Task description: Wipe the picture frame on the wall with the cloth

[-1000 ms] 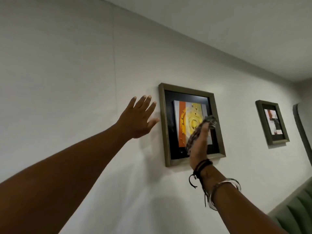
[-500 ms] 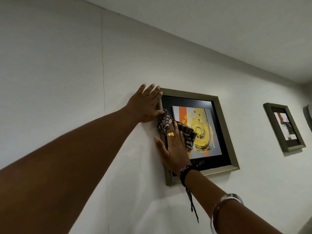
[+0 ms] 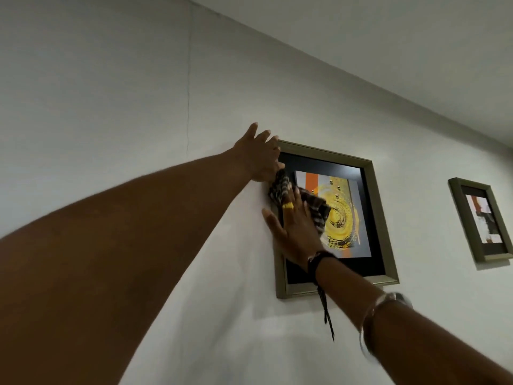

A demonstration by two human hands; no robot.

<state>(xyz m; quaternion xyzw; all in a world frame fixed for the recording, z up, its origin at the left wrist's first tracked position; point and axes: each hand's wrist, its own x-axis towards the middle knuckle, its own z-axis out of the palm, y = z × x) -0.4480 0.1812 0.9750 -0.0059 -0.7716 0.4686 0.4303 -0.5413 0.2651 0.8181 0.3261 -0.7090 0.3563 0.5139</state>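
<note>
Picture frame [image 3: 372,212] hangs on the white wall [image 3: 111,107], olive border, yellow swirl print inside. Checked cloth [image 3: 280,188] lies on the frame's upper left part, pressed flat under the right hand [image 3: 294,229], fingers spread, thumb out over the wall. Left hand [image 3: 261,157] flat and open against the frame's top left corner. Second, smaller frame [image 3: 481,220] hangs well apart to the right.

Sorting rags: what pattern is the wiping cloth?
Dark-and-light checked cloth, head view.
</note>
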